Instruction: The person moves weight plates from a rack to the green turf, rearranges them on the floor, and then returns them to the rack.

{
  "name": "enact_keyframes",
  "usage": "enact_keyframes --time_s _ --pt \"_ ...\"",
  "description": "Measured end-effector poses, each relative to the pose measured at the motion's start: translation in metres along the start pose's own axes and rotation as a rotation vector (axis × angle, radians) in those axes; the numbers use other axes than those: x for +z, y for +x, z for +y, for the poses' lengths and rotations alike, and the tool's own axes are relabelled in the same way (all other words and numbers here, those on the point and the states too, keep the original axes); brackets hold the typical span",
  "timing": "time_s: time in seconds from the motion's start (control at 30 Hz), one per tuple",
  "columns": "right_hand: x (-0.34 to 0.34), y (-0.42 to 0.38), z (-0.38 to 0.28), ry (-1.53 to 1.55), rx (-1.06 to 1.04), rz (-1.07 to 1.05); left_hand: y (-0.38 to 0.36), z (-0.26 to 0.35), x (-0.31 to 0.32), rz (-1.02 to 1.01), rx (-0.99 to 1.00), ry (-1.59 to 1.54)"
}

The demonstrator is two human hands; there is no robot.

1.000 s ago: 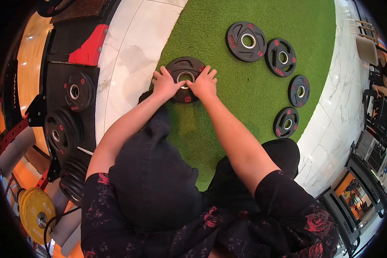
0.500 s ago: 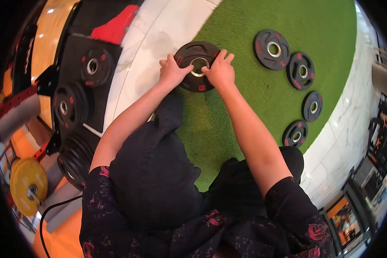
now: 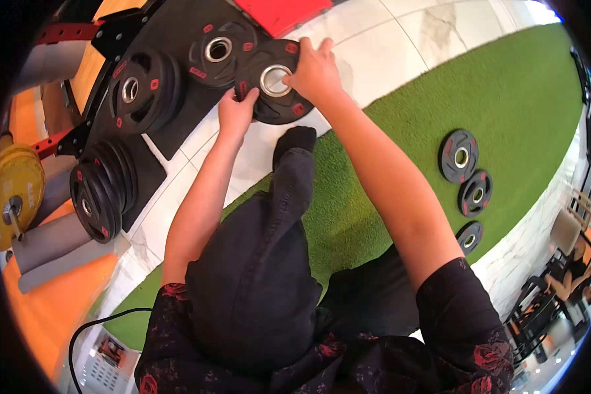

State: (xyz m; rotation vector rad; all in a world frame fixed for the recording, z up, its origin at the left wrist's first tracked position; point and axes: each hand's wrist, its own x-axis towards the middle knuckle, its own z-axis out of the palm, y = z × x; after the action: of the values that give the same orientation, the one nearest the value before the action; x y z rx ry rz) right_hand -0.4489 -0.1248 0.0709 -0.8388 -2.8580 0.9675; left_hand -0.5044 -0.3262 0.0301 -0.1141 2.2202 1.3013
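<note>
Turf lies open near plate edges pinched by left grip and right grip.

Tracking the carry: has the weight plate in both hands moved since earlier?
Yes: the weight plate has moved off the green turf, toward the black mat.

Bright light fills the view, fisheye-curved toward black corners.

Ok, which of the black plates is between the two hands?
The black plate with the left hand at its lower-left rim and the right hand at its upper-right; no other is between the hands.
</note>
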Motion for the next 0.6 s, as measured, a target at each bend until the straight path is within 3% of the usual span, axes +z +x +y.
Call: enact_keyframes --time_s 0.1,0.17,0.2,0.37,0.43,0.6 --pt "0.017 0.054 -0.047 -0.037 -0.084 -0.035 0.040 0.009 -0.031 0.112 -0.021 -0.036" --pt "0.029 0.084 -0.073 -0.053 -0.128 -0.069 0.075 0.007 -0.047 0.325 0.104 0.194" --pt "0.035 0.097 -0.084 -0.098 -0.135 -0.075 0.085 0.009 -0.049 0.374 0.033 0.163" --pt "0.061 0.138 -0.115 -0.225 -0.172 -0.163 0.113 0.016 -0.066 0.356 -0.124 0.249" --pt "0.070 0.145 -0.114 -0.255 -0.202 -0.167 0.108 0.029 -0.060 0.476 -0.213 0.304" --pt "0.084 0.150 -0.090 -0.195 -0.262 -0.085 0.103 0.028 -0.058 0.457 -0.155 0.277"
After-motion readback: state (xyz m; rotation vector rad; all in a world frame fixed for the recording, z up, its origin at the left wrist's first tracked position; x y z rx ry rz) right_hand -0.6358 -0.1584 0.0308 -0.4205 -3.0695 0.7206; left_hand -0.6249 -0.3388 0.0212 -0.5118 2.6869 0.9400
